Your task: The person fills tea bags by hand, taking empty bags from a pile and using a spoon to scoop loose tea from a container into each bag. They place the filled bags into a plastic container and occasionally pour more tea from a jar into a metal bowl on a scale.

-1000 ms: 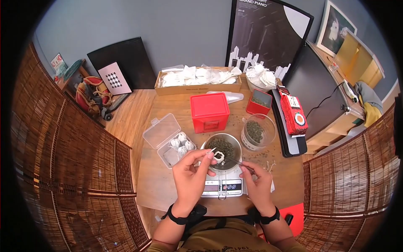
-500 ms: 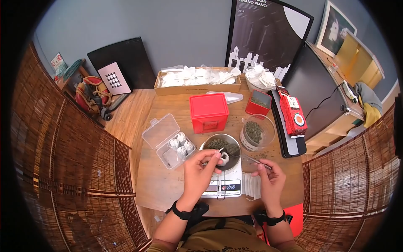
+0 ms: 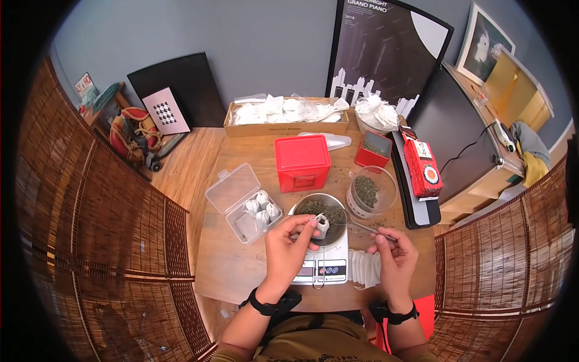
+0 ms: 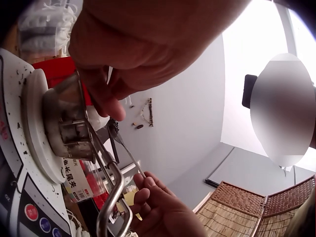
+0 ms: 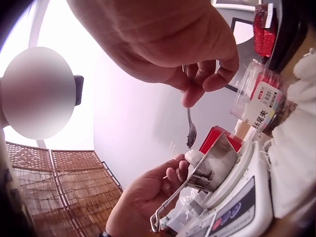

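Note:
My left hand (image 3: 286, 252) pinches a small white bag (image 3: 323, 227), its mouth open, over a metal pot (image 3: 303, 201) of dried leaves. The pot rests on a white scale (image 3: 332, 279). My right hand (image 3: 398, 260) grips a spoon's handle (image 3: 366, 227); the spoon's bowl (image 5: 192, 136) holds some dark leaves above the bag in the right wrist view. In the left wrist view the left fingers hide most of the bag, with the spoon (image 4: 129, 152) beside them and the right hand (image 4: 165, 209) beyond.
Flat white bags (image 3: 363, 269) lie right of the scale. A clear box (image 3: 243, 228) with several filled bags stands left. Behind are a red tin (image 3: 303, 164), an open red tin (image 3: 367, 158), a round tub (image 3: 386, 207) of leaves and a long cardboard box (image 3: 283, 129).
My left hand has moved slightly right with the bag. The right hand has drawn back to the right with the spoon, uncovering the flat white bags.

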The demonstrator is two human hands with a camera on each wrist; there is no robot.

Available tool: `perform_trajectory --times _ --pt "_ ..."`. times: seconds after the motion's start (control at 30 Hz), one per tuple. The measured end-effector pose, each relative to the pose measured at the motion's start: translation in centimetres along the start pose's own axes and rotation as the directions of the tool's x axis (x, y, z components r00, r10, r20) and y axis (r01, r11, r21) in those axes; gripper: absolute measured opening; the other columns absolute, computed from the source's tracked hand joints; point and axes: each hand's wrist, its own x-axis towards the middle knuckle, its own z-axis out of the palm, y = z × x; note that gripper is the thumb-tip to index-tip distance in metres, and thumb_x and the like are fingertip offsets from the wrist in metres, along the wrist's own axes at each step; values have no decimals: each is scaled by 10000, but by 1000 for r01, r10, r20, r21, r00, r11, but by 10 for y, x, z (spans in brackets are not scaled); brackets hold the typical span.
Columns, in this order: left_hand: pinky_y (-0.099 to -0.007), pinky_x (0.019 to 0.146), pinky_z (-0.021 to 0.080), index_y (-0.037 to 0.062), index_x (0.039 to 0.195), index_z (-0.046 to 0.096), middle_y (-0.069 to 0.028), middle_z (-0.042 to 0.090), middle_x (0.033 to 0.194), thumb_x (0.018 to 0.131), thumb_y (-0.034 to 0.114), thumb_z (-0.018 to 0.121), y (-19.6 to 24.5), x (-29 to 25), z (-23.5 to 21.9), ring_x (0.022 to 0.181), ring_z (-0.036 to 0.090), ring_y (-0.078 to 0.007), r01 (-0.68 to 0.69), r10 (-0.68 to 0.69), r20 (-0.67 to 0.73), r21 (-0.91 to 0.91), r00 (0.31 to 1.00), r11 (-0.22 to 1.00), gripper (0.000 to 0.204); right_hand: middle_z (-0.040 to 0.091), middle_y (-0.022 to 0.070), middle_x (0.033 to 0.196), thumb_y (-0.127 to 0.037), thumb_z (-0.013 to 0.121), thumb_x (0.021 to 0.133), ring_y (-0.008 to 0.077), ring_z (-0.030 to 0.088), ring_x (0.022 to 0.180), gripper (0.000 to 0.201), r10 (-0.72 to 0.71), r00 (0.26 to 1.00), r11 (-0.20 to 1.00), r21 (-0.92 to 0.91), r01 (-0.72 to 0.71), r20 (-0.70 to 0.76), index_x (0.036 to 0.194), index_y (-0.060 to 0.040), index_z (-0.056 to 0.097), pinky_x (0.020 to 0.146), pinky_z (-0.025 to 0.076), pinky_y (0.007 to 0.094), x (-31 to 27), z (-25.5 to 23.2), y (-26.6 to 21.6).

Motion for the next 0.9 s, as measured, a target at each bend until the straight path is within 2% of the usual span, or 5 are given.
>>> perform_trajectory --times 0.17,0.4,0.57,0.7,0.9 --pt "-259 611 645 -97 1186 753 -122 755 1018 1051 9 717 3 -2 2 887 769 -156 -29 29 -20 -11 999 1000 176 769 147 1107 13 670 1073 132 719 843 167 -80 995 990 -111 86 55 1230 54 706 791 565 258 -1 0 -3" --pt "-261 609 651 -94 1188 755 -118 748 1027 1045 -2 721 4 -7 2 912 772 -163 -36 35 -16 -19 999 999 174 781 137 1044 48 704 1033 152 750 797 143 -164 986 963 -210 167 32 1167 55 753 764 573 278 -5 3 -8" --pt "-262 610 653 -92 1190 756 -121 746 1045 1044 -3 721 3 -8 2 925 774 -164 -16 15 -14 -52 1000 999 175 785 144 1002 79 717 994 172 751 769 176 -306 945 858 -398 325 113 1162 49 762 746 580 289 -8 5 -18" --pt "-260 607 654 -89 1195 756 -124 745 1058 1044 -3 721 3 -9 2 925 776 -164 -26 25 -10 -52 1000 998 178 787 154 998 86 727 978 182 747 771 187 -337 930 828 -425 365 143 1156 45 765 735 579 291 -11 9 -25" --pt "-258 598 653 -88 1199 753 -123 743 1057 1045 -2 720 1 -8 1 923 778 -167 -37 37 -7 -59 999 998 179 787 149 988 95 754 936 241 742 799 248 -380 905 762 -489 424 193 1163 -3 778 764 566 338 -16 7 -22"
